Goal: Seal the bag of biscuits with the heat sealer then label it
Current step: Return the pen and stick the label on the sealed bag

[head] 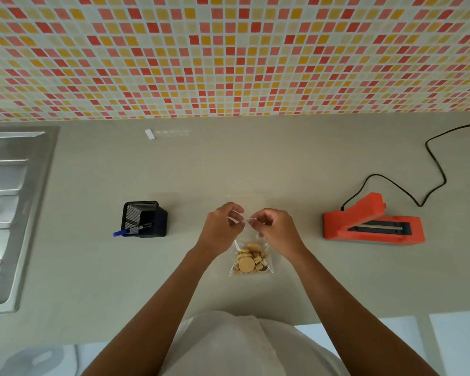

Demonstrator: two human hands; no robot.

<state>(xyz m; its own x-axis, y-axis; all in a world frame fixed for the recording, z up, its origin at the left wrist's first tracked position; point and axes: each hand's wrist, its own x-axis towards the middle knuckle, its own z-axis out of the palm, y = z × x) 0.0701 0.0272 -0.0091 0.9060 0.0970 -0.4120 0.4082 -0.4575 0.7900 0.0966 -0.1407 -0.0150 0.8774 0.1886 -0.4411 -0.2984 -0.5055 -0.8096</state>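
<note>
Fingers (234, 211) of the left hand (220, 229) and right hand (278, 230) pinch the top of the biscuit bag (251, 263), centre frame; creased film there could make the heat sealer (372, 226) leave a leaky seam.

Both hands, left hand (219, 223) and right hand (276, 226), pinch the top edge of the clear bag of biscuits (251, 260) on the tabletop (92, 267), between the pen holder (144, 219) and the orange heat sealer (373, 223).

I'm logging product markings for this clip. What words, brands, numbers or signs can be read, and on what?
No text can be read.
heat sealer: no marking shows.
bag of biscuits: clear, no print visible.
white label on the counter: looks blank, too small to be sure.
pen holder: no text shows.
</note>
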